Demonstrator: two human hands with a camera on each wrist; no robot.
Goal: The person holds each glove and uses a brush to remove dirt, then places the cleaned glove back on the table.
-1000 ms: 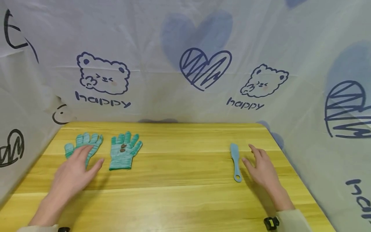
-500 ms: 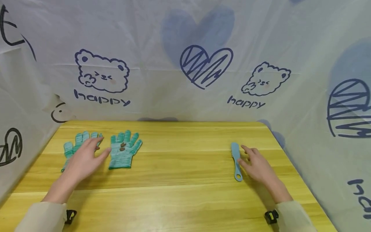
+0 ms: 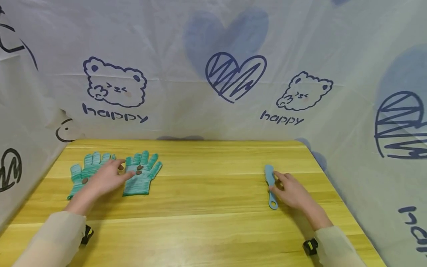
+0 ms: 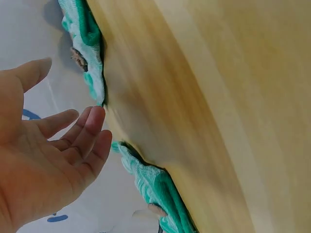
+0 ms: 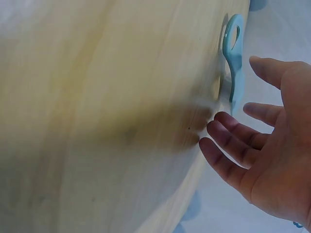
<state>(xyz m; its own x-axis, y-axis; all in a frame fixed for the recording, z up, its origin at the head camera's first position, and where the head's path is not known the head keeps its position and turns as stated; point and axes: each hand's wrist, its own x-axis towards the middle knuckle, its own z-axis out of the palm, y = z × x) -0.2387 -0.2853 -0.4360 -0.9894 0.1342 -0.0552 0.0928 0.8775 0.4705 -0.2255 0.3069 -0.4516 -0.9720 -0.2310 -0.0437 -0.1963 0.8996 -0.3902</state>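
Two green-and-white knitted gloves lie flat at the left of the table in the head view. My left hand (image 3: 108,178) hovers between them, partly covering the left glove (image 3: 90,171). Its thumb overlaps the edge of the right glove (image 3: 138,185), which bears small brown lumps (image 3: 139,170). A similar brown lump (image 3: 85,180) shows on the left glove. The left wrist view shows that hand's fingers spread, holding nothing. On the right lies a light blue brush (image 3: 268,174) with a holed handle. My right hand (image 3: 293,189) is right beside it, fingers apart, nothing gripped in the right wrist view.
The wooden table (image 3: 200,230) reaches back to a pale hanging cloth (image 3: 173,92) with printed bears and hearts. The cloth also closes off both sides. A black strap with a small device (image 3: 310,246) sits at the right wrist.
My left hand has moved right, from over the left glove towards the right glove, uncovering the left glove's brown lump. My right hand has moved left, up to the brush.
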